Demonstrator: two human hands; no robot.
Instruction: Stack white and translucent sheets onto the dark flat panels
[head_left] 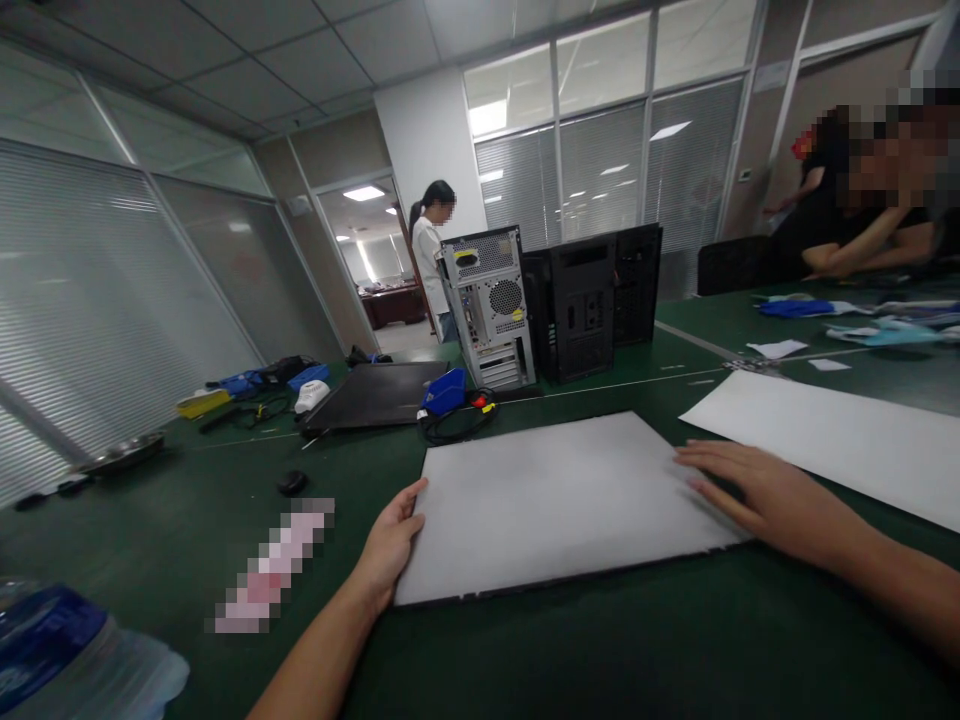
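Observation:
A flat white rectangular panel [540, 510] with a thin black border lies in front of me, its near edge facing me. Along its left edge my left hand [390, 540] grips it, thumb on top and the other fingers partly hidden at the side. My right hand [750, 490] is at the panel's right edge, palm down with fingers stretched out, slightly blurred. Whether those fingertips press on the surface or hover just over it, I cannot tell. To the right lies a large white sheet [840, 440], apart from the panel.
On the green table [600, 640] stand an open computer case [491, 310] and black cases [581, 305]. A dark flat screen [375, 395], a blue object with a cable [446, 390] and a plastic bottle [75, 660] are leftward. A person [429, 245] stands behind; others are at right.

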